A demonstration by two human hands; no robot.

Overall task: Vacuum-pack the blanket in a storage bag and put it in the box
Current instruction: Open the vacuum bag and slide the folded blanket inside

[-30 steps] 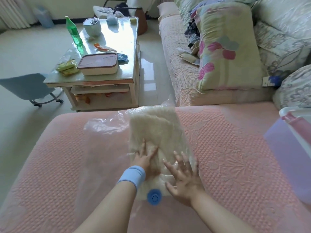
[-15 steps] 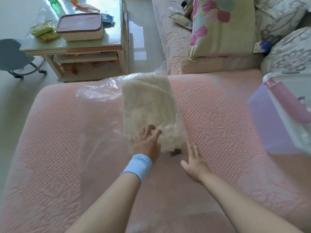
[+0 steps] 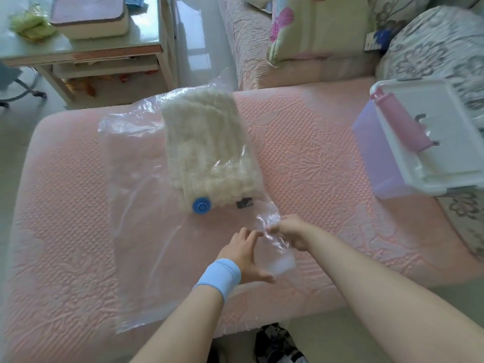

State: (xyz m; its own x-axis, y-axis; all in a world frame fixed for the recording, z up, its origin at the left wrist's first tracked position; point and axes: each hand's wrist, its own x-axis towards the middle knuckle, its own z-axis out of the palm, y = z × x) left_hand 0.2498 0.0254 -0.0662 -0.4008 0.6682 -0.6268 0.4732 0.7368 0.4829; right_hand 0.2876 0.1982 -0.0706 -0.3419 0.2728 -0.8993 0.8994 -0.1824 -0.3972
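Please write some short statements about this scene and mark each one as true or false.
1. The blanket lies inside the clear bag. True.
2. The blue valve sits at the blanket's far end. False: it is at the near end, toward the hands.
3. The right hand pinches the bag's plastic. True.
4. The left hand grips the valve. False: its fingers are straight, and it is apart from the valve.
5. The blanket is in the box. False: the box stands apart to the right, with its white lid on.
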